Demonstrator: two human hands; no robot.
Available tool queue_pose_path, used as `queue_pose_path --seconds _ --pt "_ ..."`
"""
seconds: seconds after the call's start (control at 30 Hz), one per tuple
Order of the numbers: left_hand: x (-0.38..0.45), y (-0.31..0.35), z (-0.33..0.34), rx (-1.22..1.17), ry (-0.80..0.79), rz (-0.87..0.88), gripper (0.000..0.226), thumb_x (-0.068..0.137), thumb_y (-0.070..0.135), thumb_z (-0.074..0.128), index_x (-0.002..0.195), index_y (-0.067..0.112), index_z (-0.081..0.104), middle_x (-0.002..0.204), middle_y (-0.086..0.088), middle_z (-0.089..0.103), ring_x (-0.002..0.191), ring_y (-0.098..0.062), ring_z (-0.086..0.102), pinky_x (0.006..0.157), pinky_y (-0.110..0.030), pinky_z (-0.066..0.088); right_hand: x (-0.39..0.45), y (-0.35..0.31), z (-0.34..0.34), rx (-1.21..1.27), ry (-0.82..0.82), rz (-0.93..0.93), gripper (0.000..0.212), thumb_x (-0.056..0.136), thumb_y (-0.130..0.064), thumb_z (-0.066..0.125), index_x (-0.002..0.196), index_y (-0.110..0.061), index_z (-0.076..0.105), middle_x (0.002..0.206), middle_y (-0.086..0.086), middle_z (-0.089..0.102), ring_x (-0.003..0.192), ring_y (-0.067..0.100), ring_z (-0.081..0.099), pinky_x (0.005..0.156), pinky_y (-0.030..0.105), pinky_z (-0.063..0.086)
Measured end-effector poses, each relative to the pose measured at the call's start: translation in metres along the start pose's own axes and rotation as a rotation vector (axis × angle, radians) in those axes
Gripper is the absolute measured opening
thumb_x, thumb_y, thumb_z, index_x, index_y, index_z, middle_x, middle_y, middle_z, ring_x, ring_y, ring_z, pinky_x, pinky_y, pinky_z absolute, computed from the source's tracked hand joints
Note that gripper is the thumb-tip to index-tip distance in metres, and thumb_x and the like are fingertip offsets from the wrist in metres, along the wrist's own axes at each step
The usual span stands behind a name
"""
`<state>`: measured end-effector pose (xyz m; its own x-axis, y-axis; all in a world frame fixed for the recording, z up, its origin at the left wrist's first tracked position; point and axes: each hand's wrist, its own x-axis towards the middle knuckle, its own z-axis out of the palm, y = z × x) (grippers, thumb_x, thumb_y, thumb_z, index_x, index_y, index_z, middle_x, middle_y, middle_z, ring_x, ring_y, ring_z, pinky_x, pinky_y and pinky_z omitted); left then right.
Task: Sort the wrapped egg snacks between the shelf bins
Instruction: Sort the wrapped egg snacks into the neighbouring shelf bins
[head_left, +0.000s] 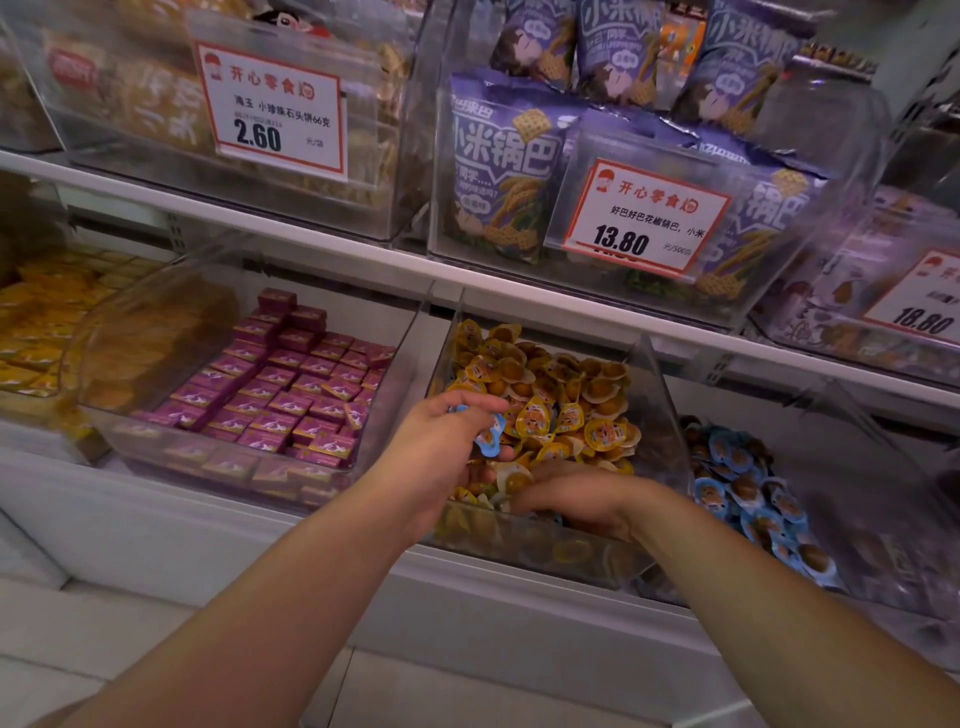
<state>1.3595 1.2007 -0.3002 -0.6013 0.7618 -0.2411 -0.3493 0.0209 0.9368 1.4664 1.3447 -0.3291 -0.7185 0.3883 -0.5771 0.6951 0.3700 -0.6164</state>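
Right hand (574, 501): fingertips buried among yellow-wrapped eggs (566, 405) at front of middle bin (649, 374); grip cannot be told. Left hand (441, 441): fingers curled around blue-wrapped eggs (491, 434), held above same bin. More blue-wrapped ones (748, 483) in right bin, blurred. Price tags (647, 215): 13.80, 2.60, 18.80, last one cut off

Dim, warm shop light with soft focus and wide-angle bend.

Light falls from above; the shelf (363, 249) casts shade onto the lower bins. Pale glare streaks the clear bin fronts at far left and right. Edges smear and curve; the price tags (644, 218) stay fairly sharp, the near forearms slightly blurred.
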Motion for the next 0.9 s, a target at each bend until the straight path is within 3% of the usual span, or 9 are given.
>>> queue_pose_path --seconds 0.07,0.13,0.2,0.27,0.33,0.5,0.7,0.8,0.9 --pt "0.000 0.001 0.000 -0.006 0.002 0.001 0.023 0.097 0.005 0.051 0.094 0.011 0.073 0.111 -0.013 0.067 0.070 -0.021 0.073 0.049 -0.027 0.049 -0.001 0.000 -0.002 -0.161 0.028 -0.061 0.027 0.083 -0.041 0.070 0.094 -0.017 0.073 0.096 0.000 0.074 0.091 0.015 0.069 0.082 0.032 0.055" --pt "-0.001 0.001 0.000 -0.008 0.008 0.000 0.023 0.097 0.005 0.051 0.097 0.010 0.073 0.111 -0.013 0.066 0.070 -0.021 0.073 0.048 -0.026 0.050 -0.003 -0.001 -0.003 -0.163 0.056 -0.141 0.017 0.086 -0.040 0.073 0.089 -0.023 0.073 0.080 -0.012 0.073 0.075 0.000 0.067 0.065 0.019 0.053" --pt "-0.001 0.002 0.000 0.001 0.008 0.003 0.022 0.098 0.005 0.050 0.099 0.010 0.072 0.108 -0.013 0.068 0.069 -0.020 0.073 0.049 -0.026 0.051 -0.005 -0.002 -0.002 0.008 0.039 -0.212 0.008 0.085 -0.031 0.077 0.080 -0.026 0.073 0.068 -0.014 0.069 0.062 -0.002 0.062 0.054 0.015 0.046" --pt "-0.002 0.003 0.000 0.002 0.009 0.004 0.022 0.098 0.005 0.050 0.100 0.009 0.071 0.105 -0.015 0.070 0.069 -0.020 0.072 0.048 -0.026 0.050 -0.006 -0.002 -0.001 0.240 0.033 -0.248 0.007 0.084 -0.023 0.078 0.090 -0.020 0.076 0.080 0.000 0.070 0.074 0.012 0.061 0.063 0.025 0.046" --pt "-0.003 0.002 0.002 0.005 0.017 0.017 0.021 0.099 0.004 0.049 0.101 0.008 0.070 0.099 -0.017 0.071 0.069 -0.021 0.070 0.048 -0.025 0.050 -0.003 -0.002 -0.002 0.473 0.024 -0.259 0.029 0.083 -0.019 0.077 0.109 -0.007 0.072 0.096 0.009 0.072 0.087 0.017 0.065 0.075 0.029 0.050" --pt "-0.002 -0.008 0.007 0.129 0.090 0.093 0.021 0.100 0.008 0.048 0.102 0.016 0.067 0.087 -0.005 0.067 0.074 -0.023 0.064 0.060 -0.033 0.051 0.006 -0.008 -0.013 0.841 0.320 -0.207 0.029 0.087 -0.011 0.073 0.114 -0.004 0.068 0.100 0.013 0.076 0.090 0.024 0.071 0.076 0.035 0.058" --pt "0.012 -0.016 0.004 0.305 0.053 0.122 0.024 0.099 0.010 0.050 0.111 0.024 0.064 0.082 -0.008 0.067 0.052 -0.007 0.059 0.048 -0.023 0.046 0.001 0.004 -0.025 0.871 0.359 -0.105 0.027 0.090 -0.001 0.067 0.117 -0.001 0.065 0.080 0.011 0.073 0.058 0.015 0.063 0.041 0.020 0.043" --pt "0.020 -0.020 0.006 0.460 -0.027 0.121 0.025 0.097 0.011 0.052 0.114 0.027 0.062 0.077 -0.004 0.066 0.056 -0.014 0.062 0.048 -0.026 0.044 0.000 0.002 -0.021 0.852 0.381 -0.097 0.025 0.089 0.001 0.066 0.114 0.001 0.066 0.087 0.014 0.073 0.052 0.012 0.059 0.037 0.018 0.040" --pt "0.021 -0.021 0.006 0.560 -0.053 0.151 0.025 0.094 0.014 0.056 0.104 0.035 0.063 0.075 0.000 0.065 0.048 -0.007 0.056 0.044 -0.023 0.043 -0.004 0.001 -0.021 0.548 0.438 -0.116 0.027 0.086 -0.010 0.074 0.112 -0.006 0.068 0.071 0.005 0.067 0.050 0.015 0.054 0.038 0.023 0.035"
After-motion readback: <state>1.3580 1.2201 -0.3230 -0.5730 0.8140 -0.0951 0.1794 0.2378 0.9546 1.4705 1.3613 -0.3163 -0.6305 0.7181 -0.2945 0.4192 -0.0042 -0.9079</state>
